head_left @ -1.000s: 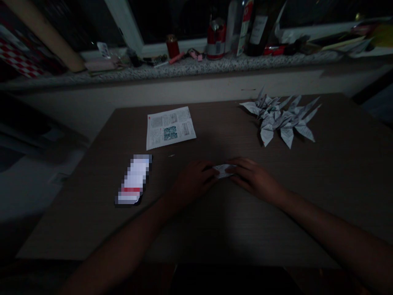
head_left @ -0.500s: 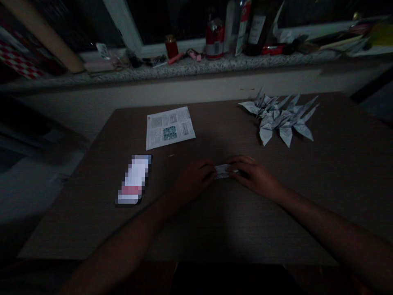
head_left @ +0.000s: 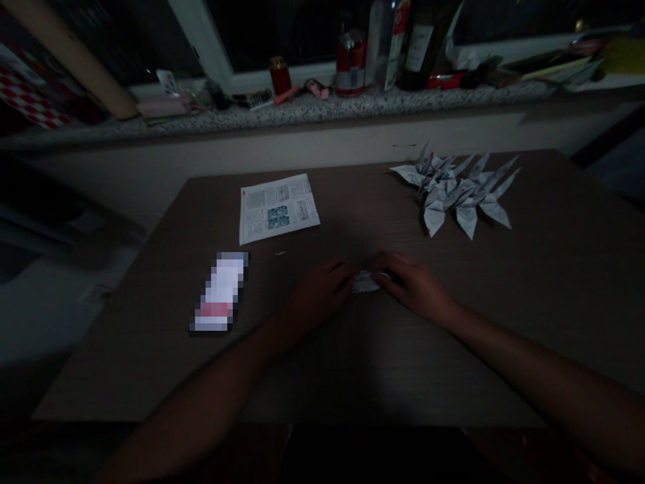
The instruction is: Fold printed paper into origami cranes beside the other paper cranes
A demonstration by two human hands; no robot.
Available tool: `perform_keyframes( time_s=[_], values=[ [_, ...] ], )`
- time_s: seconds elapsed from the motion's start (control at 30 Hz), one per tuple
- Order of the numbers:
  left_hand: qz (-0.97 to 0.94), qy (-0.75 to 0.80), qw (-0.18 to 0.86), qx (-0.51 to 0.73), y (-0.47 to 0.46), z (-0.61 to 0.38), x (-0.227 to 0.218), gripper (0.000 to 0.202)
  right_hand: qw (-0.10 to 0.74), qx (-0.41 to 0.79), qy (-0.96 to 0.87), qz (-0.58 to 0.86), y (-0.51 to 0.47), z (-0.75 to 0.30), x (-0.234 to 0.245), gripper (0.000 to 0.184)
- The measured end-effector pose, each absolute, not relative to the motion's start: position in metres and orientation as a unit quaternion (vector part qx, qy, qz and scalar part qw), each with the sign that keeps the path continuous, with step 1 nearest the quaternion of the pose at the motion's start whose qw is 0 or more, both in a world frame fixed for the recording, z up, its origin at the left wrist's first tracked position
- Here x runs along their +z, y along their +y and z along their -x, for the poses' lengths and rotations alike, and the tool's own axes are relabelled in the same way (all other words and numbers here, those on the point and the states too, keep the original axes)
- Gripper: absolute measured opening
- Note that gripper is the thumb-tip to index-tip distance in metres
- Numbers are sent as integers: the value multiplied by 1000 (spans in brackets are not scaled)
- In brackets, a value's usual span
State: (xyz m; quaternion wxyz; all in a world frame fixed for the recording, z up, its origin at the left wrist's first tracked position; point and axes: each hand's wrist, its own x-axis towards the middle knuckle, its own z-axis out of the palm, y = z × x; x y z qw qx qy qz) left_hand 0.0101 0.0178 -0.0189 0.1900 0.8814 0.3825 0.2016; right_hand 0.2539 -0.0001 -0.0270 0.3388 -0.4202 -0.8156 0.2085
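Observation:
A small folded piece of printed paper [head_left: 365, 284] lies on the brown wood-grain table [head_left: 554, 289], mostly hidden by my fingers. My left hand [head_left: 322, 292] pinches its left end, and my right hand [head_left: 410, 286] holds its right end. Beyond my right hand, a heap of several folded paper cranes [head_left: 451, 195] made of printed paper rests on the table. A flat printed sheet [head_left: 277, 208] with a square pattern lies further left, beyond my left hand.
Left of my left hand lies a pixelated, blurred rectangular item [head_left: 220, 292]. Past the table's far edge, a speckled granite sill [head_left: 302, 107] holds a red can [head_left: 351, 64], bottles [head_left: 426, 44] and small clutter.
My fingers have closed further over the folded paper, and less of it shows. Both hands stay in about the same place, and the whole view has shifted slightly.

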Motion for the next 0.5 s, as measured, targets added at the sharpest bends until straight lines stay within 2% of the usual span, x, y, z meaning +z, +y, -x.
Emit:
perform_keyframes(
  time_s=[0.13, 0.33, 0.5],
  values=[
    [-878, 377, 200, 215, 17, -12, -20, 16, 334, 201, -824, 411, 1, -254, -30, 16],
    [-882, 360, 209, 220, 17, -14, -21, 17, 320, 173, -839, 405, 1, -254, -31, 5],
    [-890, 358, 203, 198, 18, -17, -22, 15, 311, 175, -843, 403, 0, -253, -32, 8]
  ],
)
